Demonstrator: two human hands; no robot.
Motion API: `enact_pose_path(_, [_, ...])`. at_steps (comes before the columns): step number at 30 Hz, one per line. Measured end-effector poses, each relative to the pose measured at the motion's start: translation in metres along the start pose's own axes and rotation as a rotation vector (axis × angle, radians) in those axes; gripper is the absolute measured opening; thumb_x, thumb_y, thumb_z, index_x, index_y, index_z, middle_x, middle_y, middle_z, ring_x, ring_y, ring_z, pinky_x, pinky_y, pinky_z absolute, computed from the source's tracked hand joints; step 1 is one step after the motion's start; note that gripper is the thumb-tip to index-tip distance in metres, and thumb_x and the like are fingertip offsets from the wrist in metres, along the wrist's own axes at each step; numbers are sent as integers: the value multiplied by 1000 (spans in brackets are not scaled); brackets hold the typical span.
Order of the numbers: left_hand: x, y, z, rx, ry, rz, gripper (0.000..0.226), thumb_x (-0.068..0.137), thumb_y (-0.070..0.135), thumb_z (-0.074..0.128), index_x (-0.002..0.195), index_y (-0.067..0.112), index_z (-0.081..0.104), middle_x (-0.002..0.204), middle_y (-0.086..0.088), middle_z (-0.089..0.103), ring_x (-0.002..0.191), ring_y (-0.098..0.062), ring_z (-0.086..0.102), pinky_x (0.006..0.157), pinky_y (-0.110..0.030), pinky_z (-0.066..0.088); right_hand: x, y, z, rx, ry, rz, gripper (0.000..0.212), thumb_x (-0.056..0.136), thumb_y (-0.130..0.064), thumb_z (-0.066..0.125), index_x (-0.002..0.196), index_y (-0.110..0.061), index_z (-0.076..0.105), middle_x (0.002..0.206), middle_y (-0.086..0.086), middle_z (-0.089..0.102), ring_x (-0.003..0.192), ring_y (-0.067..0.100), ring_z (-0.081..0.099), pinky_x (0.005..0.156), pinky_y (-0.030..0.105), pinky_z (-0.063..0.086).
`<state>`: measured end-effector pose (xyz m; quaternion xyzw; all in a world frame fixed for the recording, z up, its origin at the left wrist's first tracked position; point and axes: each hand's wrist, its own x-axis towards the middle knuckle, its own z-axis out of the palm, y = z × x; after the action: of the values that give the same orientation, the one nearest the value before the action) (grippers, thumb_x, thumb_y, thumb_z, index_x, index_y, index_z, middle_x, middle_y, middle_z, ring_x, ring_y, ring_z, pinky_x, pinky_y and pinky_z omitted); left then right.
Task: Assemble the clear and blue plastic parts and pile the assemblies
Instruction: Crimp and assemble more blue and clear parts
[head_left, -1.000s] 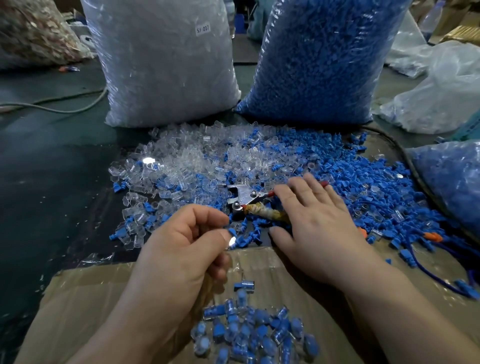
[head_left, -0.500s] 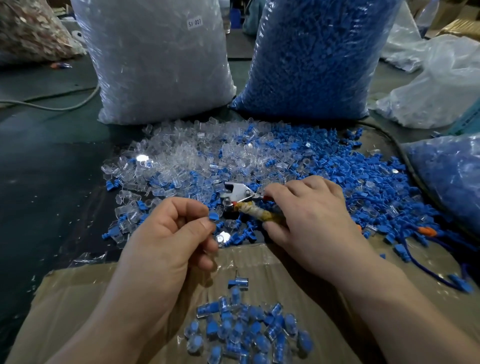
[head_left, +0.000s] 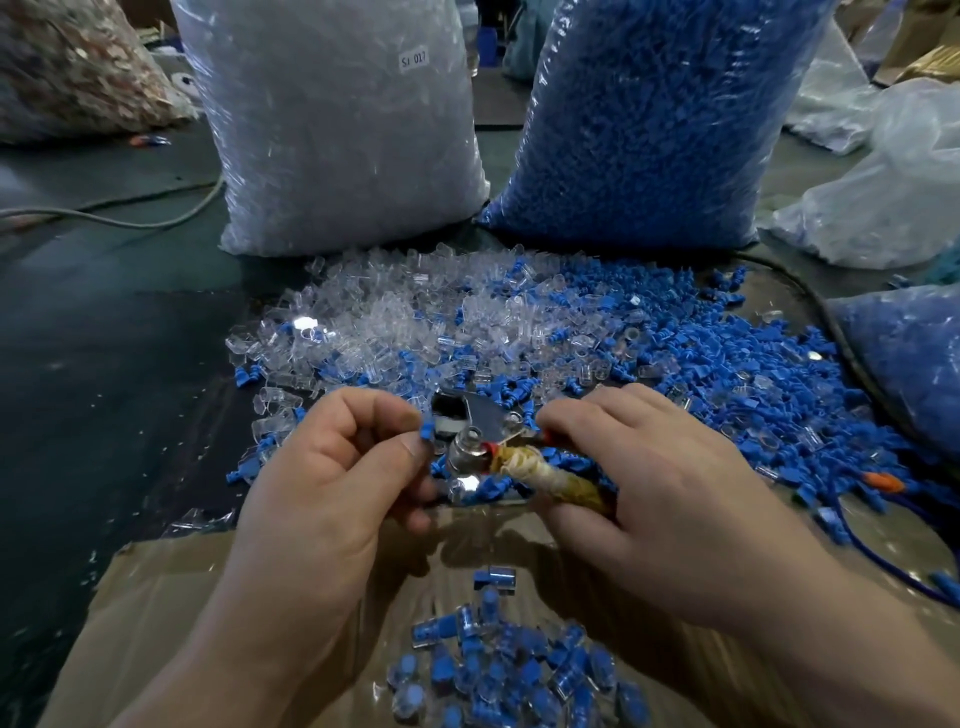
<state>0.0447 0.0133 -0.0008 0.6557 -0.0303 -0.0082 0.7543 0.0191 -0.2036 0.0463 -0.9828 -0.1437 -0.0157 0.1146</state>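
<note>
Both busy: left grip (head_left: 332, 483) pinches blue part (head_left: 426, 431) (clear half prob. on), right grip (head_left: 665, 493) wraps pliers (head_left: 488, 431); misaligned squeeze could eject it.

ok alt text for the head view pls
A left hand pinches a blue part at the head of a tool gripped by the right hand, over a heap of loose clear and blue parts. Finished assemblies lie piled on cardboard in front; a white bag and a blue bag stand behind.
</note>
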Motion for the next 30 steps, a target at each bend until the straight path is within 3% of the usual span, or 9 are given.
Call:
enact_pose_path(8, [-2, -3, -2, 56, -34, 97, 15, 84, 16, 64, 90, 28, 72, 82, -8, 71, 66, -16, 68, 52, -25, 54, 1, 1, 1, -24, -25, -27, 63, 78, -68, 23, 134, -42, 35, 108, -21, 48, 101, 8, 41, 84, 24, 36])
enact_pose_path(14, [-2, -5, -3, 59, -42, 88, 15, 85, 16, 66, 94, 26, 71, 80, -7, 70, 68, -16, 68, 55, -26, 55, 2, 1, -1, 40, 8, -26, 61, 77, -74, 23, 124, -43, 47, 95, -22, 54, 90, 3, 46, 80, 22, 40])
enact_pose_path(19, [-4, 0, -3, 55, -55, 72, 19, 77, 29, 73, 95, 24, 71, 82, -10, 70, 69, -18, 68, 57, -29, 56, 1, 1, -4, 57, 18, -20, 58, 75, -73, 28, 115, -41, 54, 90, -20, 57, 88, 1, 48, 79, 23, 44])
enact_pose_path(23, [-5, 4, 2, 88, -3, 43, 13, 89, 15, 68, 88, 28, 71, 75, -7, 69, 64, -18, 66, 56, -30, 57, 1, 5, -1, 50, -31, 20, 53, 74, -78, 33, 114, -47, 50, 94, -30, 50, 89, -6, 41, 76, 11, 31])
enact_pose_path(27, [-6, 9, 4, 195, -1, -38, 29, 90, 4, 62, 82, 30, 71, 60, -2, 65, 51, -12, 61, 48, -21, 51, 10, 13, 7, -116, 31, 114, 68, 75, -78, 32, 130, -42, 42, 109, -20, 52, 102, 7, 42, 91, 29, 35])
enact_pose_path(30, [-10, 10, 12, 273, -68, -111, 29, 89, 8, 65, 82, 36, 70, 58, -4, 67, 45, -9, 60, 45, -15, 48, 20, 17, 12, -195, 59, 150, 67, 76, -76, 44, 130, -37, 46, 113, -12, 56, 107, 15, 42, 95, 37, 35])
